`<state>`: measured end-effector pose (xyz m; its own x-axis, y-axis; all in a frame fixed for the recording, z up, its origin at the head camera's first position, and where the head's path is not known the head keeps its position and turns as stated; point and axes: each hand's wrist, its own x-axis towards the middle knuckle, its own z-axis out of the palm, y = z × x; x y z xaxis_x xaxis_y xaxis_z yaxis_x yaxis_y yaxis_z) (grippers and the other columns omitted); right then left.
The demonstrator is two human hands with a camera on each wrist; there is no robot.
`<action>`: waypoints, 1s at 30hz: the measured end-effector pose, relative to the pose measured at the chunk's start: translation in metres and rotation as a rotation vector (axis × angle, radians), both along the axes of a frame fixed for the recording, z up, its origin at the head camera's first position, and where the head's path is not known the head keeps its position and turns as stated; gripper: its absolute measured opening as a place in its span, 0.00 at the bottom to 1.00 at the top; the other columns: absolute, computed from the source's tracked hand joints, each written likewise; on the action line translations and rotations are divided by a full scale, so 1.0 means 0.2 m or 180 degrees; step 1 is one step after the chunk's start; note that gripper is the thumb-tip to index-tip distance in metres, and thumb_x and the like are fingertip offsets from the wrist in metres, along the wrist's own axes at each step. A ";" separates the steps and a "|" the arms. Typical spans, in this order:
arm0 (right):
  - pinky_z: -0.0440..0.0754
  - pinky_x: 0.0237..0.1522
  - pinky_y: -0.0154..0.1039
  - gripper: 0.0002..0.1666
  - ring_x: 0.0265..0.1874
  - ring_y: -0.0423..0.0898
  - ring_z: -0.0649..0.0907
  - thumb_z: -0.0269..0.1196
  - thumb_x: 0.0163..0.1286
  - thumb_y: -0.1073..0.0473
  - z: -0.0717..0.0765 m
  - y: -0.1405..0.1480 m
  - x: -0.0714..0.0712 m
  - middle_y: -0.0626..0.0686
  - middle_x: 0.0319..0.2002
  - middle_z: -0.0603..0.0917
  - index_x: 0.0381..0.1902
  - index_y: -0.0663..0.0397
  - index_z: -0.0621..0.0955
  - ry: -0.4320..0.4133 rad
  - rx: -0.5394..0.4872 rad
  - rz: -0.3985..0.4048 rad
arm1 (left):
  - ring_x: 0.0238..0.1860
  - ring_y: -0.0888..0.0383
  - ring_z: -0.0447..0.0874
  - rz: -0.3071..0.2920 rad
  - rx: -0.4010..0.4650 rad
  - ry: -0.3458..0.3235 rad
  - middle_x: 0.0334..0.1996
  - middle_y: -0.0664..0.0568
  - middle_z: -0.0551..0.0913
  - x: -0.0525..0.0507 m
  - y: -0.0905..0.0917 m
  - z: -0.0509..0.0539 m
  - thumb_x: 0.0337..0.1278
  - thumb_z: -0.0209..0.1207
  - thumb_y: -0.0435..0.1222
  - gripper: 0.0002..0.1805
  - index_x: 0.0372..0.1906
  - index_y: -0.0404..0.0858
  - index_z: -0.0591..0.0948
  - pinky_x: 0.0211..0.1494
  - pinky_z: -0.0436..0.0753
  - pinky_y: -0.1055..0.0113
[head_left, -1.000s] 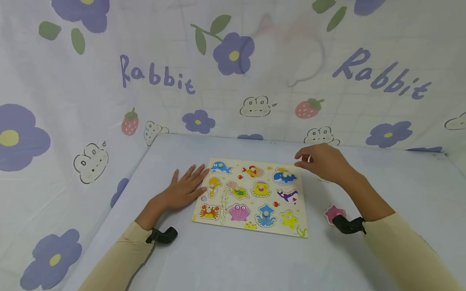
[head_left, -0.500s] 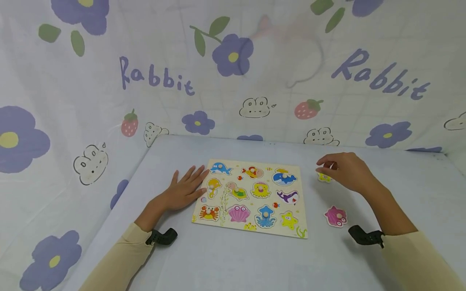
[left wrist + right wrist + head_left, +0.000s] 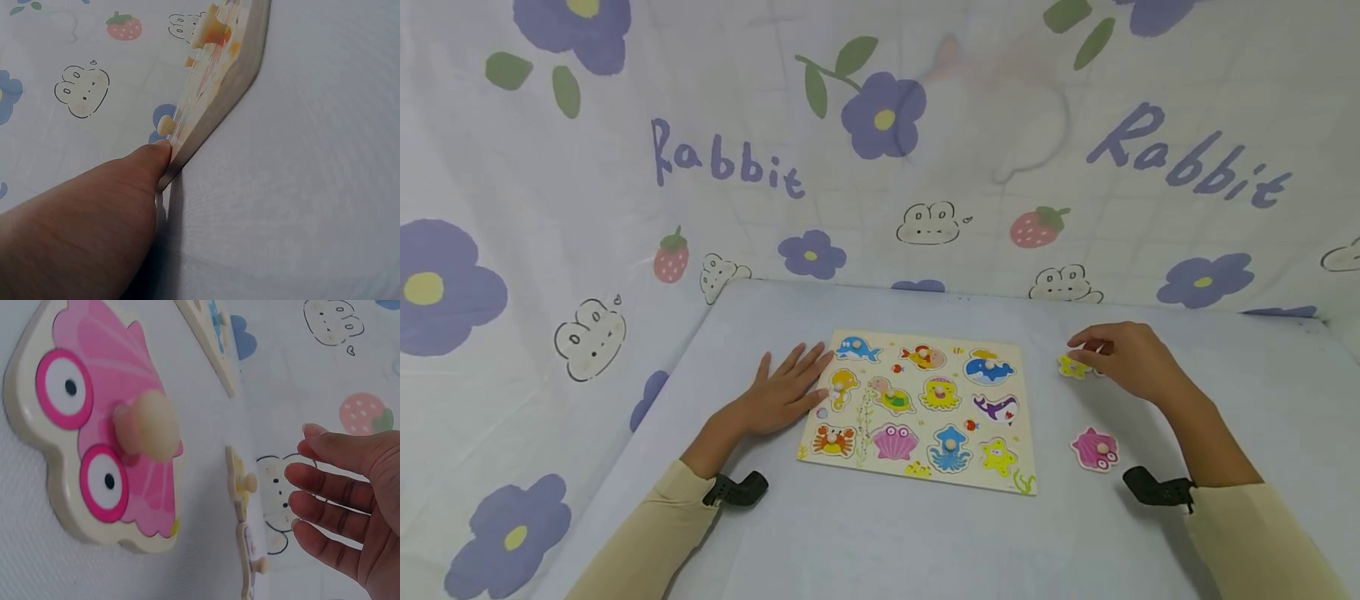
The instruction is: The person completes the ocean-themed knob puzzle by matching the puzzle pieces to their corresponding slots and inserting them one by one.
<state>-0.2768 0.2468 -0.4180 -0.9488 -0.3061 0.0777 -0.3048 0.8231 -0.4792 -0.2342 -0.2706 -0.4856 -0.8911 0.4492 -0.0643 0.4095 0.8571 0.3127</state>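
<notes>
On the white tabletop (image 3: 880, 542), I see the puzzle board (image 3: 1025, 421) lying flat between the hands, and I'd judge it mostly filled. By their knobs I count eight pieces seated: dolphin (image 3: 857, 348), fish (image 3: 922, 358), whale (image 3: 990, 369), seahorse (image 3: 842, 388), turtle (image 3: 892, 397), octopus (image 3: 940, 393), crab (image 3: 833, 439) and squid (image 3: 950, 448). Three places show only print: pink shell outline (image 3: 895, 442), yellow starfish outline (image 3: 999, 457) and purple outline (image 3: 996, 408). Three loose pieces lie off its right edge: the shell piece (image 3: 1095, 450) nearest me, the star piece (image 3: 1072, 367) farther off, and a third piece (image 3: 246, 559) beside the star, mostly hidden from my head view. Whether they're being fitted or removed, I can't tell. My left hand (image 3: 782, 392) lies flat, fingers spread, thumb touching the board, gripping nothing. My right hand (image 3: 1123, 358) hovers near the star, fingers loosely bent, thumb apart, holding nothing.
</notes>
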 end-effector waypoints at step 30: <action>0.76 0.29 0.41 0.12 0.32 0.51 0.78 0.68 0.70 0.59 -0.07 0.10 -0.05 0.54 0.34 0.85 0.49 0.57 0.88 -0.0284 -0.0063 -0.0279 | 0.82 0.43 0.33 -0.0019 0.0059 -0.0016 0.83 0.51 0.41 0.00 0.00 -0.03 0.79 0.40 0.58 0.38 0.83 0.50 0.46 0.73 0.28 0.30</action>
<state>-0.2878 0.2670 -0.4322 -0.9753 -0.2211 -0.0029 -0.1877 0.8348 -0.5175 -0.2351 -0.2710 -0.4920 -0.8880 0.4558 -0.0605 0.4131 0.8486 0.3307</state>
